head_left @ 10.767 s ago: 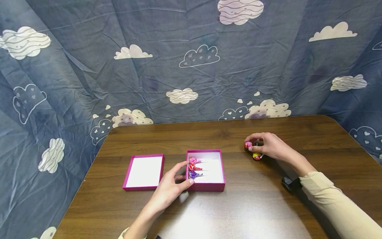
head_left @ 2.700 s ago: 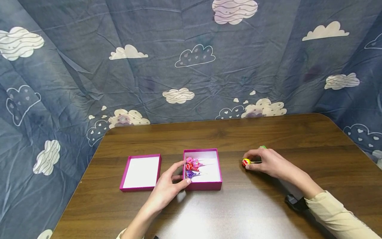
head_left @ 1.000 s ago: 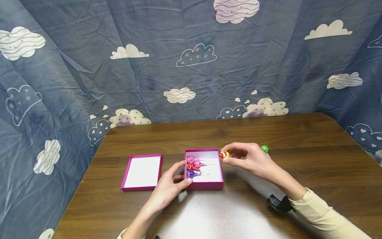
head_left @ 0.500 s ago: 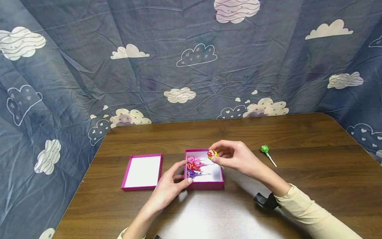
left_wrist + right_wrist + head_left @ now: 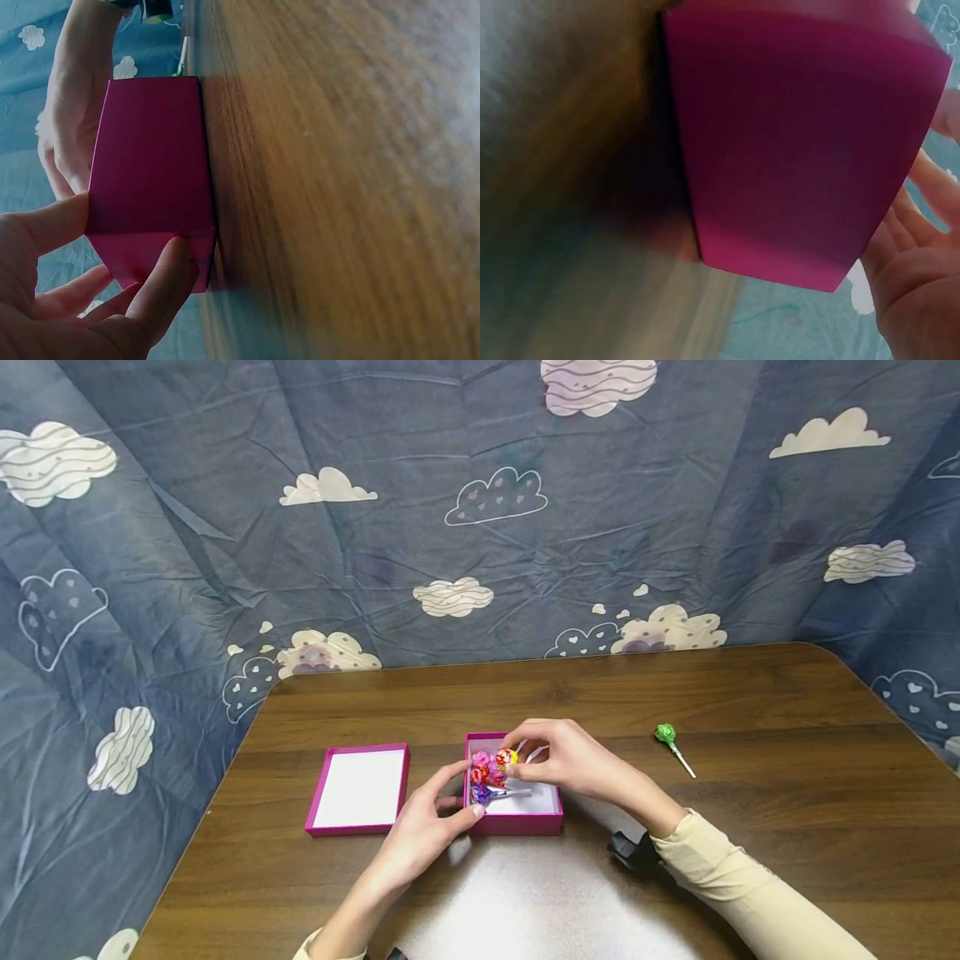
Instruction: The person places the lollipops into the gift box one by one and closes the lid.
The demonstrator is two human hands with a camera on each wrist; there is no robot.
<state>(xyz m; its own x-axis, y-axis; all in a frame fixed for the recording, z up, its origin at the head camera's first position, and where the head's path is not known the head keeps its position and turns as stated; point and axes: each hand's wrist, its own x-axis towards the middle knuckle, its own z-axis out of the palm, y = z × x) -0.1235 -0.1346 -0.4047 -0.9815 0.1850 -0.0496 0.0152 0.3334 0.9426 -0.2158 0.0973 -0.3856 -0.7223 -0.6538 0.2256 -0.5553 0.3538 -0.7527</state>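
Inside the pink box (image 5: 517,825) lie several wrapped lollipops: pink, red, and a purple lollipop (image 5: 482,794) nearest the front. My left hand (image 5: 427,827) holds the box at its left end, thumb at the front corner and fingers along the left wall. In the left wrist view those fingers touch the box's side (image 5: 150,157). My right hand (image 5: 577,764) pinches a yellow-and-red lollipop (image 5: 507,757) over the box, beside the pink ones. Its stick is mostly hidden by the hand. In the right wrist view the box wall (image 5: 795,142) covers the lollipops.
A shallow lid (image 5: 358,789), pink-rimmed and white inside, lies left of the box. Farther right on the brown wooden table (image 5: 750,718) is a green lollipop (image 5: 665,734) with a white stick. A blue cloud-patterned curtain (image 5: 360,560) hangs behind the table.
Earlier a pink lollipop went from the right side into the box. Since then my right hand has carried the yellow-and-red lollipop left, over the box. The left hand stayed at the box.
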